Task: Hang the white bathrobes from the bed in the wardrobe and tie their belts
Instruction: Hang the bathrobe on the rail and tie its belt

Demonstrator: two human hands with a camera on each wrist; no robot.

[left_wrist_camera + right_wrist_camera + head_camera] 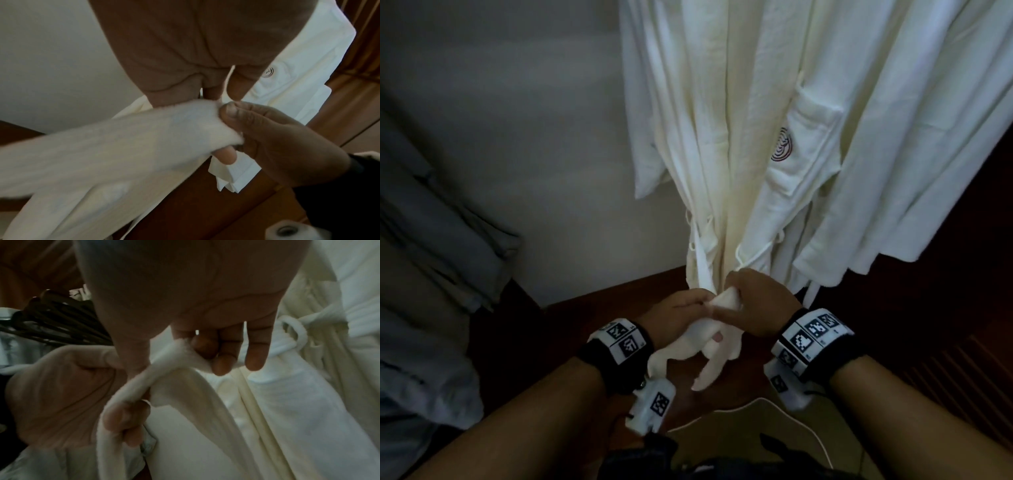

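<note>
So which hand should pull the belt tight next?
Probably the right hand: it pinches the belt right at the crossing, close to the hanging bathrobe. The left hand grips the belt's loose part and can hold it steady.

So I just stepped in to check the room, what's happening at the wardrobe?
A person is working on the belt of a white bathrobe that already hangs in the wardrobe. The left hand and the right hand both grip the belt in front of the robe, close together, with loose ends hanging below them. No finished knot shows between the hands. A second bathrobe hangs just to the right.
</note>
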